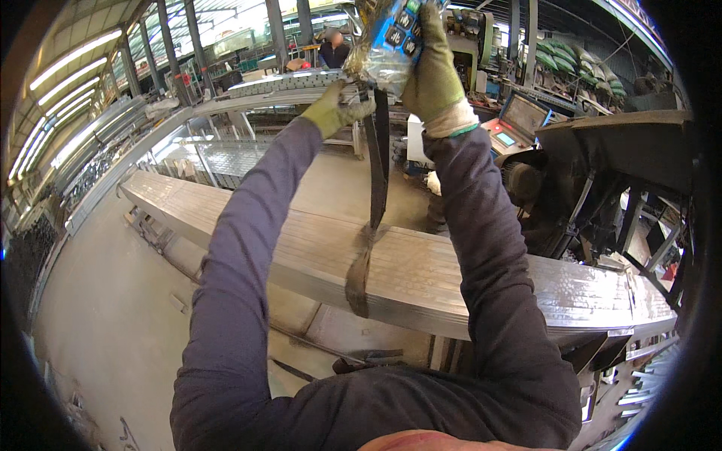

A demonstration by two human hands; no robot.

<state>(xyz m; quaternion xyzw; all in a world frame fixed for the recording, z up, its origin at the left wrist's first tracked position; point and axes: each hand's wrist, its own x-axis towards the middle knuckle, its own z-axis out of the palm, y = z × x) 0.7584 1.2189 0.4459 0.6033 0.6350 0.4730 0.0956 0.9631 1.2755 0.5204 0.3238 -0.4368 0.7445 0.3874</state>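
My right hand (436,71), in an olive work glove, is raised high and grips a button remote (395,34) wrapped in clear plastic. My left hand (335,111), also gloved, holds the dark lifting strap (378,173) just below the remote. The strap runs down and wraps around a long bundle of shiny metal profiles (451,278) that stretches from upper left to lower right. Both arms wear dark purple sleeves.
A second long metal bundle (286,86) lies behind. A dark machine with a small control screen (523,116) stands at the right. Another person (332,46) stands far back. Concrete floor (113,316) lies to the left, with racks of metal stock (90,173) along it.
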